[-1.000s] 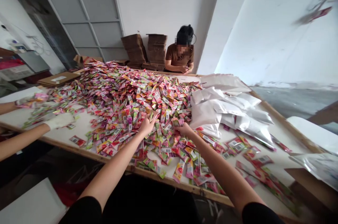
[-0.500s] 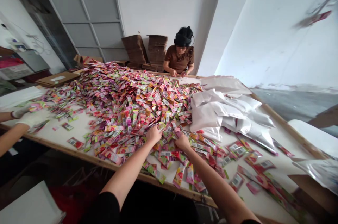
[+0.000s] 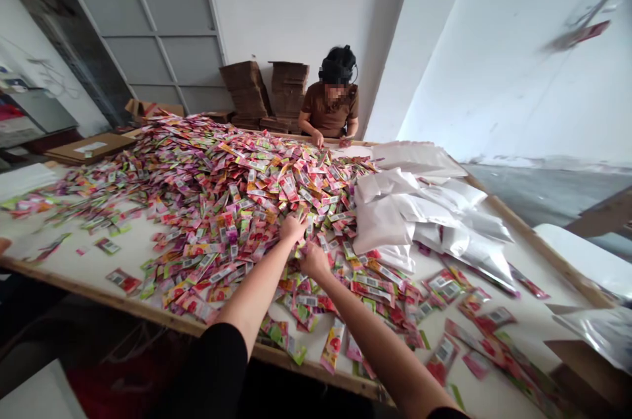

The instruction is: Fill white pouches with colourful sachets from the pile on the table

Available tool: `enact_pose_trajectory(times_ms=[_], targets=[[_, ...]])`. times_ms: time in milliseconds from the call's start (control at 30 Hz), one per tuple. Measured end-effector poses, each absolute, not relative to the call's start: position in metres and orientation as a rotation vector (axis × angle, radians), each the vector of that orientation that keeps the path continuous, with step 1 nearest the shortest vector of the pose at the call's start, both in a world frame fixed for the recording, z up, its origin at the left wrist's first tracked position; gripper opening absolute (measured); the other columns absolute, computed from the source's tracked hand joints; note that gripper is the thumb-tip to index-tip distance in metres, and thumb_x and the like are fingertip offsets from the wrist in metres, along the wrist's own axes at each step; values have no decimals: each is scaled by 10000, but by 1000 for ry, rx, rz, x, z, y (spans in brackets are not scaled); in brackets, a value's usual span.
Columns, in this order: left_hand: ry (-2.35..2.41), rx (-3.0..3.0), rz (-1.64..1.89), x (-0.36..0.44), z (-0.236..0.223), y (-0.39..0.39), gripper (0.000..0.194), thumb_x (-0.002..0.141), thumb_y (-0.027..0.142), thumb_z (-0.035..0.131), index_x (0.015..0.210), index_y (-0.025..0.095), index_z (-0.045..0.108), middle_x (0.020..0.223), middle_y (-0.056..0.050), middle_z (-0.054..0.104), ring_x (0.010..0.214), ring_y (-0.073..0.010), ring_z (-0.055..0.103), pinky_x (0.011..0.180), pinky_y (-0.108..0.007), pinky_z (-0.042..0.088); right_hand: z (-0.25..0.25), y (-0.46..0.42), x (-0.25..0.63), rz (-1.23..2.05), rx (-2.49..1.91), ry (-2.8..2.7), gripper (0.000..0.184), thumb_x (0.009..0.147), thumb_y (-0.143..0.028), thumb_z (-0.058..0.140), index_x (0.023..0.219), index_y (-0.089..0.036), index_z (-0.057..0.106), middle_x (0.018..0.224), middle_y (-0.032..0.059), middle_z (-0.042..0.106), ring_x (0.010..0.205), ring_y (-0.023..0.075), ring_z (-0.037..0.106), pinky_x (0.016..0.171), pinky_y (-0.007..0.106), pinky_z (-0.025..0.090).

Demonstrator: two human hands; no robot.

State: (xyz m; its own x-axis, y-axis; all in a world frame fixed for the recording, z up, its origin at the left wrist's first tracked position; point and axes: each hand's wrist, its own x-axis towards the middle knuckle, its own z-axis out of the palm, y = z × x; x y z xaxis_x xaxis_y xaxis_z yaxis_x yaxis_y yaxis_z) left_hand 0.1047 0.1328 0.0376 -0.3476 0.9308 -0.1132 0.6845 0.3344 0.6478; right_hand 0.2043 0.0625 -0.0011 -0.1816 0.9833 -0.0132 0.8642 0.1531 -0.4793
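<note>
A large heap of small, flat printed sachets (image 3: 237, 175) in pink, red, green and purple spreads over the table. My left hand (image 3: 293, 226) reaches into the front of the heap, its fingers closed on a sachet (image 3: 301, 211) and partly lost among others. Close beside it, nearer to me and to the right, my right hand (image 3: 315, 259) is curled with its fingertips at a greenish sachet; the fingers are partly hidden. More sachets lie loose under both wrists.
Plump silvery-white bags (image 3: 419, 208) are piled right of the heap. Opposite, a person (image 3: 330, 106) in a brown top handles something small. Stacked flat cardboard (image 3: 247, 89) stands behind. The table's wooden edge (image 3: 148, 315) runs before me; an open carton (image 3: 587, 360) is at right.
Both hands have moved forward and closer together, the right one shifting left. At the far left, the co-worker's gloved hands have gone out of view. My view has turned slightly.
</note>
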Motion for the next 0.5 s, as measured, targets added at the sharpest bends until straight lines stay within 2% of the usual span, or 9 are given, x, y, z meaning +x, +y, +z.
enact_pose_trajectory(times_ms=[100,167,233,333,400,500], targets=[[2207,1435,597,117,23,136,452,594,446,698,930,153,628,976,-165,655,929,-295,610,751,-346,471,-15,54,195,584,-1853,-2161,344,585,-60,549,922,-134,548,838,132,649,751,231,617,591,264,412],[2233,1460,563,117,18,135,436,626,405,681,978,158,608,1013,-168,642,966,-291,596,785,-357,462,-19,48,204,591,-1848,-2162,335,589,-70,548,915,-151,547,838,115,650,764,225,615,597,254,412],[2231,1485,543,113,16,134,400,658,371,654,987,149,603,1021,-184,634,973,-299,591,792,-375,458,-19,43,221,652,-1800,-2116,246,620,-117,544,860,-170,554,800,78,648,761,201,607,598,233,406],[2169,1516,540,105,18,133,307,685,329,621,923,135,632,957,-184,656,915,-303,612,753,-372,469,-15,38,254,907,-1704,-1925,64,615,-203,580,656,-173,541,619,12,593,624,160,569,522,208,376],[2094,1546,580,97,24,133,281,697,289,606,940,152,635,936,-140,672,895,-262,622,744,-316,471,-11,36,279,1035,-1666,-1775,123,605,-250,601,580,-170,511,542,-17,542,539,133,519,479,203,356],[1968,1585,676,86,36,132,289,733,245,566,1016,211,613,951,-42,682,890,-176,623,723,-212,458,-6,39,315,1026,-1615,-1617,179,628,-328,599,610,-165,527,543,-19,543,516,122,493,475,207,364]])
